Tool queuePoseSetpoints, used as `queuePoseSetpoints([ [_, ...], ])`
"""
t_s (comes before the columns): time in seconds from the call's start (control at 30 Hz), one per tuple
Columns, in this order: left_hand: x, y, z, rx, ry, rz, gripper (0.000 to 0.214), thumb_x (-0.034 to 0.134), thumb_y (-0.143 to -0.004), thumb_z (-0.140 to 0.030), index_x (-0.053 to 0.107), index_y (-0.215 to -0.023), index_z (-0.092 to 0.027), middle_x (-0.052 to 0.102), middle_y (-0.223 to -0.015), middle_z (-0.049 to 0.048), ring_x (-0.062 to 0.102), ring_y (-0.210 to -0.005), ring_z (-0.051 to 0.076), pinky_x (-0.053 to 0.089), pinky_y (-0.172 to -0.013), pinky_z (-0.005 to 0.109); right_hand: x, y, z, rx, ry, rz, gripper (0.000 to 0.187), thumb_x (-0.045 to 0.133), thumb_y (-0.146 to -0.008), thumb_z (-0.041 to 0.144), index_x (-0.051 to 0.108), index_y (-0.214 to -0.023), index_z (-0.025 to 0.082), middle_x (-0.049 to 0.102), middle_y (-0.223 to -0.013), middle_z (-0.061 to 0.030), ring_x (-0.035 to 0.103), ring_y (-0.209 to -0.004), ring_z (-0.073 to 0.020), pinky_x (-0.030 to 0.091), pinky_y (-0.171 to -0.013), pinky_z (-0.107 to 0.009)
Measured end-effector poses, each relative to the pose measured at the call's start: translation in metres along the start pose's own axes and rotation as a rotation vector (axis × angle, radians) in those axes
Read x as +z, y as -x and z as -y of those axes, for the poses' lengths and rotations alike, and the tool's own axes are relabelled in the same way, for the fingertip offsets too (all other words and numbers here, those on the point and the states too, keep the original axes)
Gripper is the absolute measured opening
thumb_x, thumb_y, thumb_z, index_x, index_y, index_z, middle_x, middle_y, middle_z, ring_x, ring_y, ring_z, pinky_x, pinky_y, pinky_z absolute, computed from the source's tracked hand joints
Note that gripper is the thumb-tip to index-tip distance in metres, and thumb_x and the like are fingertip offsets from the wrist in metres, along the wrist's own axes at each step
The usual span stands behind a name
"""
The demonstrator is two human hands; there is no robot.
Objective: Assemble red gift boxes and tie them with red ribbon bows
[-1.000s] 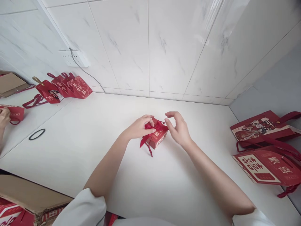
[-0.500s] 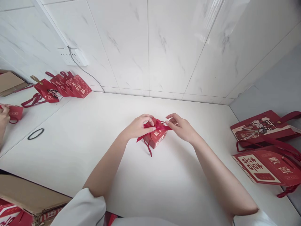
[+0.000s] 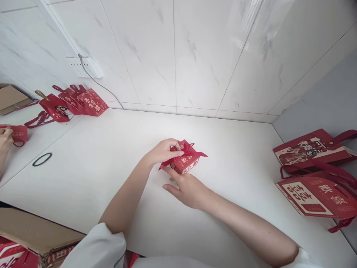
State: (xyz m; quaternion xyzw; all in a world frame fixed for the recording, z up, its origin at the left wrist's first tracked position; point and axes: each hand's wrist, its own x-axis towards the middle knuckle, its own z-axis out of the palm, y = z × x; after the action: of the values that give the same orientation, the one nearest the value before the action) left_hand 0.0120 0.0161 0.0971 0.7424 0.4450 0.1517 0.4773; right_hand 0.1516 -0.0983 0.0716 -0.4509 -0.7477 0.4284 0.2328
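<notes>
A small red gift box [image 3: 190, 163] with pale lettering sits on the white table. Across its top lies a red ribbon bow [image 3: 190, 150], one pointed tail reaching right and another out to the left. My left hand [image 3: 165, 152] is closed on the bow, thumb and fingers pinching near its knot. In front of the box is my right hand [image 3: 185, 188], fingers apart, the fingertips close to the left ribbon tail. Whether they touch that tail I cannot tell. My right hand and wrist cover the box's lower left corner and most of its twisted cord.
Two larger red gift boxes [image 3: 312, 193] stand at the right by a grey panel. Several red boxes [image 3: 92, 102] line the back left. A black ring [image 3: 42, 159] lies on the left; beyond it another person's hand [image 3: 5, 143] holds a red box. A cardboard carton [image 3: 36, 230] is front left.
My right hand has left the right ribbon tail and swung down and left, in front of the box. My left hand stays at the bow, slightly lower.
</notes>
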Motion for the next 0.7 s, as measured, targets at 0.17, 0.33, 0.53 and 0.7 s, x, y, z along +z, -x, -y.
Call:
queuePoseSetpoints([
  [0.17,-0.001,0.0,0.002,0.012,-0.021,-0.009,0.021,0.066,-0.074,-0.039,0.059,-0.073,-0.019,0.06,-0.116,0.0034,0.06,-0.097,0.021,0.052,-0.079,0.033,0.005,-0.006,-0.005,0.046,-0.1,0.012,0.06,0.047,-0.093,0.039,0.021,-0.148,0.035,0.06,-0.112,-0.0085,0.063,-0.073,-0.0211,0.051,-0.07,-0.041],
  [0.33,0.0,-0.002,0.003,0.012,-0.036,-0.012,0.022,0.065,-0.075,-0.039,0.058,-0.07,-0.019,0.059,-0.117,0.0018,0.061,-0.096,0.02,0.051,-0.081,0.033,0.03,-0.011,-0.013,-0.021,-0.338,-0.083,0.06,0.046,-0.095,0.039,0.019,-0.149,0.036,0.034,-0.147,-0.0083,0.059,-0.107,-0.0232,0.052,-0.088,-0.042],
  [0.53,0.005,-0.005,0.005,0.029,-0.101,-0.068,0.02,0.064,-0.075,-0.037,0.058,-0.07,-0.019,0.061,-0.11,0.0025,0.06,-0.096,0.02,0.05,-0.083,0.034,0.051,-0.018,-0.027,-0.14,-0.563,-0.382,0.036,0.036,-0.1,0.036,0.057,-0.127,0.027,0.06,-0.116,-0.0068,0.057,-0.105,-0.018,0.048,-0.094,-0.037],
  [0.7,0.007,-0.006,0.005,0.04,-0.096,-0.077,0.019,0.064,-0.075,-0.036,0.058,-0.069,-0.019,0.061,-0.112,0.0016,0.059,-0.097,0.02,0.05,-0.084,0.035,0.056,-0.02,-0.035,-0.199,-0.578,-0.427,0.033,0.041,-0.099,0.038,0.065,-0.116,0.023,0.066,-0.098,-0.0076,0.062,-0.089,-0.0176,0.053,-0.081,-0.035],
])
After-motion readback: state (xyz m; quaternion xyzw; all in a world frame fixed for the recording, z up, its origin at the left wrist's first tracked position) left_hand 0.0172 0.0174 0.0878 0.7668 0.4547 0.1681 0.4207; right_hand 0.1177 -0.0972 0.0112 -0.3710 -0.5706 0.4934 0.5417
